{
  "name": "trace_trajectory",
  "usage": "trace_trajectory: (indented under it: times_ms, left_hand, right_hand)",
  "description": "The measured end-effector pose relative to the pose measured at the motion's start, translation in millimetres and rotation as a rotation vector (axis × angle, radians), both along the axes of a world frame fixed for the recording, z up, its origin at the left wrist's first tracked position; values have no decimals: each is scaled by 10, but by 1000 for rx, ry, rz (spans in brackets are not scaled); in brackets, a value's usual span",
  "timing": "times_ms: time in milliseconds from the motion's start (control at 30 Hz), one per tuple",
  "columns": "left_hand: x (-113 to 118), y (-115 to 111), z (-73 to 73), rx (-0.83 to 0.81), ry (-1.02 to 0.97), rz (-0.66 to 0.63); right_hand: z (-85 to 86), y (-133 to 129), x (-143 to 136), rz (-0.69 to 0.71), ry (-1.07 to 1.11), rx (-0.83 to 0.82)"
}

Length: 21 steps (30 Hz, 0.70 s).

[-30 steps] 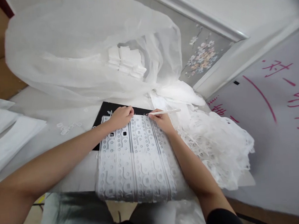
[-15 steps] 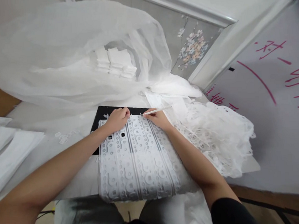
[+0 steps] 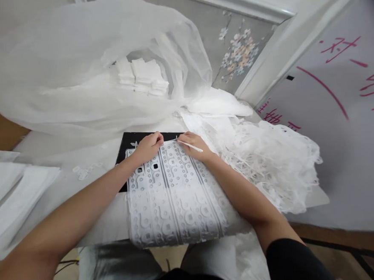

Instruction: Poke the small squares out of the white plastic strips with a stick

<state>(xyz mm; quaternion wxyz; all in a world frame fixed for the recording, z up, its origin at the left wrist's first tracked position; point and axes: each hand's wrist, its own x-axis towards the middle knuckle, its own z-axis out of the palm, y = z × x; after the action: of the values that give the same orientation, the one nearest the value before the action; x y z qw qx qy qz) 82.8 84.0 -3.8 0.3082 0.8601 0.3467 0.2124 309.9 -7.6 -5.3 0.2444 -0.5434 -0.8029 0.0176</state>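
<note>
A white sheet (image 3: 178,200) with rows of scroll, dot and square cut patterns lies over a black board (image 3: 122,149) and hangs over the front table edge. Closed at the top edge of the sheet is my left hand (image 3: 149,147); its fingertips pinch there, though what is between them is too small to make out. Just to the right, my right hand (image 3: 197,145) is closed around a slim white pen-like tool (image 3: 192,146). The tool's tip meets the sheet's top edge and its back end points right and toward me. Two dark square holes show near my left wrist.
A heap of shredded white material (image 3: 272,164) lies right of the sheet. Behind the board spreads a large translucent bag (image 3: 72,58) with stacked white pieces (image 3: 142,77). Flat white strips (image 3: 33,189) lie left. A whiteboard (image 3: 329,155) borders the right side.
The tool in my right hand has swung so its back end now points toward me rather than away right. My left hand stays at the same edge.
</note>
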Motion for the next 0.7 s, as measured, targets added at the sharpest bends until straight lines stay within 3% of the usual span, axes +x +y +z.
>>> trace_trajectory:
  times_ms: [167, 333, 500, 700]
  left_hand:
    - [5, 0, -3, 18, 13, 6]
    - [12, -9, 22, 31, 23, 2]
    - [2, -44, 58, -14, -38, -47]
    - [11, -98, 80, 143, 84, -131]
  right_hand:
    - [106, -8, 2, -212, 361, 20]
    - [221, -158, -161, -193, 855, -104]
    - [131, -523, -379, -119, 832, -284]
    - [98, -691, -444, -60, 772, -381]
